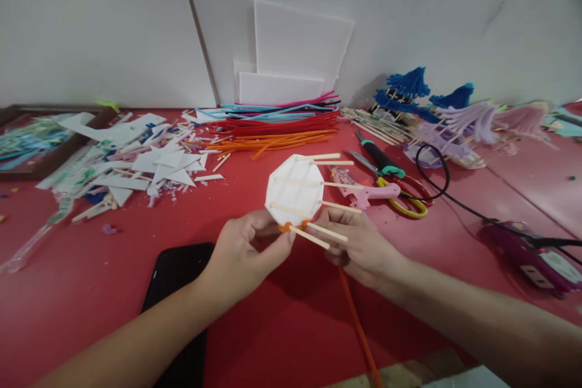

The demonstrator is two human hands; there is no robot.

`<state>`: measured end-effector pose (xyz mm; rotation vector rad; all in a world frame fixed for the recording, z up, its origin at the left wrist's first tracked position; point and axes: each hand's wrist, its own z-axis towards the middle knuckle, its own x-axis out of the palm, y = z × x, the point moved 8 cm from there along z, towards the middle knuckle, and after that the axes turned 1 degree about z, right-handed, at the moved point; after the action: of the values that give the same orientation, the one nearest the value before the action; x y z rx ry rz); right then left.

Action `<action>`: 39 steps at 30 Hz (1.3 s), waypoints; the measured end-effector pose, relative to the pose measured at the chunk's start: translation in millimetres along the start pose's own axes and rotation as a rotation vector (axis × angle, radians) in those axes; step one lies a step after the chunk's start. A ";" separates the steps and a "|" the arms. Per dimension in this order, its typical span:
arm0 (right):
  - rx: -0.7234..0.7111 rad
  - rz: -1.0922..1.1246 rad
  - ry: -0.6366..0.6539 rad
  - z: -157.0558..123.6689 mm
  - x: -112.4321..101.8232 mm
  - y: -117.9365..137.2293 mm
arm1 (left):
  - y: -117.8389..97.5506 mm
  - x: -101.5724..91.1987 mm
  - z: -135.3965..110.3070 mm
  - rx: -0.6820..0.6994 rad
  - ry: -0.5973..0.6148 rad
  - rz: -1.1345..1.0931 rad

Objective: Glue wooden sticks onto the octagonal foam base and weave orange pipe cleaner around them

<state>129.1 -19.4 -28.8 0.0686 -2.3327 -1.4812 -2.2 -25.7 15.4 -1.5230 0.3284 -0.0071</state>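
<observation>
Between my hands is a white octagonal foam piece (297,188) with several thin wooden sticks (342,185) standing out from its edge. My left hand (252,248) pinches its lower left edge, the thumb beside a stick base. Along that lower edge runs a short stretch of orange pipe cleaner (359,321), whose long tail hangs below my right hand toward the table's front. My right hand (350,242) is closed at the lower right of the foam piece, fingers curled at the pipe cleaner; the exact grip is partly hidden behind the sticks.
Pipe cleaners (277,127) lie in rows at the back. White foam scraps (168,160) are heaped left, near a phone (182,279). A pink glue gun (368,193), scissors (404,194), pliers (379,154), a purple power strip (536,254) and finished blue and lilac models (468,124) occupy the right.
</observation>
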 end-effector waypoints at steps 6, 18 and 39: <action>-0.454 -0.451 -0.139 -15.0 1.0 40.1 | 17.6 -1.3 2.3 -0.177 -0.020 -0.355; -1.113 -1.007 -0.237 -55.9 26.3 69.2 | 27.2 8.4 0.2 -0.341 0.101 -0.593; -1.082 -1.064 -0.197 -48.9 26.1 64.4 | 26.5 10.2 4.1 -0.328 0.108 -0.568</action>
<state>131.4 -39.2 53.8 0.9893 -1.2299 -3.1283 3.2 -22.3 -12.5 -1.9027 -0.0319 -0.5060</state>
